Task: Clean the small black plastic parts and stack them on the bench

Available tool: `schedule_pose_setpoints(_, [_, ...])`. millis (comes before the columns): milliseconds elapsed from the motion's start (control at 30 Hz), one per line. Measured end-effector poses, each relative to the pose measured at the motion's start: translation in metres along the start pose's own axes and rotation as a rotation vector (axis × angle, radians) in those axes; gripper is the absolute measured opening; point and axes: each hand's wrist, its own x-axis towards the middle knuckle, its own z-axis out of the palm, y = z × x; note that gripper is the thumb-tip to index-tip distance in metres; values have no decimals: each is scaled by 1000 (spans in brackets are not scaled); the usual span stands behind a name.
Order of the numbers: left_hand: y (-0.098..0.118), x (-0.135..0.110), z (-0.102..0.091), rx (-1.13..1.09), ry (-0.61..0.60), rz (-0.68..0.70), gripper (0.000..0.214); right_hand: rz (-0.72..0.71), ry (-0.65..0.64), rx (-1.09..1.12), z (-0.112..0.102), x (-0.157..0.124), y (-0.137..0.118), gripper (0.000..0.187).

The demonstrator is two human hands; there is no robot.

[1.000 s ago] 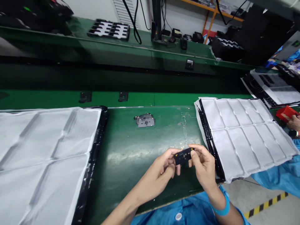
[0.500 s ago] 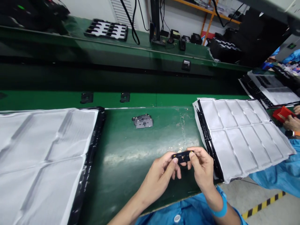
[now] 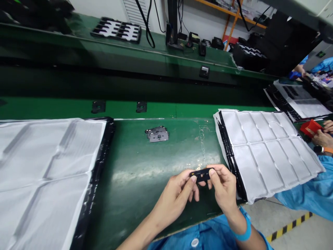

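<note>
A small flat black part (image 3: 201, 173) with tiny yellow marks is pinched between both hands above the green bench (image 3: 145, 163). My left hand (image 3: 179, 196) grips its left end with thumb and fingers. My right hand (image 3: 224, 187) grips its right end, fingers curled. A little pile of grey metal parts (image 3: 157, 134) lies on the bench further back, apart from both hands.
A black tray under a white sheet (image 3: 44, 170) fills the left. Another covered tray (image 3: 267, 146) lies right, beside my right hand. Two black clips (image 3: 98, 106) sit on the green ledge. A co-worker's hands with a red item (image 3: 310, 127) are at far right.
The black part has been tilted from face-up to nearly edge-on between my fingers. Both hands stay in the same spot; the view has shifted slightly.
</note>
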Motion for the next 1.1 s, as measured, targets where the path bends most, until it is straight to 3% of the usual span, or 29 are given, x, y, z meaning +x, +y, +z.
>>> schedule_pose_setpoints(667, [-8, -1, 2, -55, 63, -14, 45, 32, 20, -20, 7, -7, -5, 28])
schedule_pose_setpoints(900, [-4, -10, 3, -55, 40, -21, 39, 58, 41, 5, 9, -20, -2, 27])
schedule_pose_setpoints(1100, [-8, -19, 9, -67, 95, -80, 42, 41, 46, -58, 10, -37, 0, 30])
